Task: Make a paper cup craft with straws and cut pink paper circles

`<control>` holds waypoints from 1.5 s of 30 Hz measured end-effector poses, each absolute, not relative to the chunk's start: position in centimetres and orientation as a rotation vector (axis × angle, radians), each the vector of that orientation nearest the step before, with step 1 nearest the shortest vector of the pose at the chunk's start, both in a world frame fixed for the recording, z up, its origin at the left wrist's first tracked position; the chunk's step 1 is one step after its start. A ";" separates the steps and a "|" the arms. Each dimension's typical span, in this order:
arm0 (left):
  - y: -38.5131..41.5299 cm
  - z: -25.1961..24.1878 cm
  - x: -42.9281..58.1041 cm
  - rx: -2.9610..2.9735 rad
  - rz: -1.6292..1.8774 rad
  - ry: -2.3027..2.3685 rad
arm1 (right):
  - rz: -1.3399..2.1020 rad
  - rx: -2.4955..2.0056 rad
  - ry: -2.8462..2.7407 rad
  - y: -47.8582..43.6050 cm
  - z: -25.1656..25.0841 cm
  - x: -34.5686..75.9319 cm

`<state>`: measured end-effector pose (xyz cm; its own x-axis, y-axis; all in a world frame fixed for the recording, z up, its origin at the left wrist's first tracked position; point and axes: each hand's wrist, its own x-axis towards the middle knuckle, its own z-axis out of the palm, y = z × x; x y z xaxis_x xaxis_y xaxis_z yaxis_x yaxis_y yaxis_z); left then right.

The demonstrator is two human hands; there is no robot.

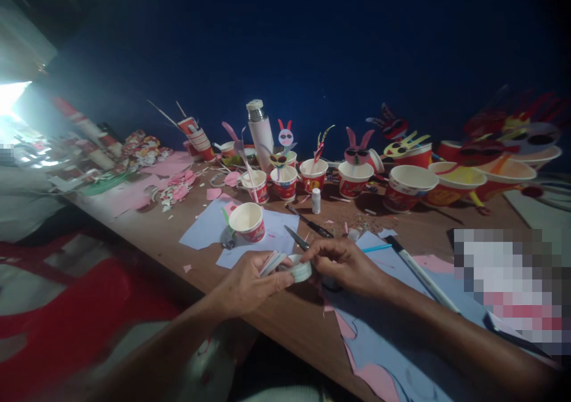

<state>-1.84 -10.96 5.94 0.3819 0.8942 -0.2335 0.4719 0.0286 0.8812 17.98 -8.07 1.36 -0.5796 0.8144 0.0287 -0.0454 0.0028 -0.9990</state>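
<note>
My left hand [250, 283] is closed around a small white roll of tape [300, 269] and some folded paper strips [273, 261] near the table's front edge. My right hand [341, 260] pinches the roll's right side with its fingertips. A pair of scissors [298, 238] lies just behind the roll, partly hidden by my fingers. A white paper cup [248, 221] with a red band stands upright on lilac paper [209, 226] behind my left hand.
A row of paper cups with paper faces and ears [354, 176] lines the back of the brown table [289, 316]. A white flask [261, 133], a small glue bottle [316, 200], a second pair of scissors [312, 223], a white marker [419, 271] and pink scraps [178, 188] lie about.
</note>
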 end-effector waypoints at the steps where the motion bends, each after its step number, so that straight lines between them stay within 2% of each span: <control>1: -10.9 6.0 -1.8 1.609 0.513 1.254 | 1.663 -0.793 -1.617 -8.0 1.5 18.0; 15: -10.8 5.8 -1.6 1.580 0.564 1.286 | 1.442 -0.913 -1.654 -8.1 1.7 17.7; 24: -10.8 5.2 -1.7 1.549 0.601 1.292 | 1.539 -0.854 -1.556 -8.2 1.6 17.5; 30: -10.8 5.0 -1.8 1.549 0.630 1.288 | 1.299 -0.888 -1.726 -8.3 1.6 17.6; 40: -10.9 5.8 -1.4 1.547 0.636 1.314 | 1.315 -0.861 -1.711 -8.3 1.4 17.6; 45: -10.8 5.7 -1.6 1.545 0.631 1.310 | 1.159 -0.870 -1.839 -8.4 1.9 17.6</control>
<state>-1.56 -10.82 5.71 0.2844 0.9384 -0.1963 0.4314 0.0576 0.9003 17.60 -8.41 1.93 -0.4621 0.8504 0.2515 0.1401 0.3501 -0.9262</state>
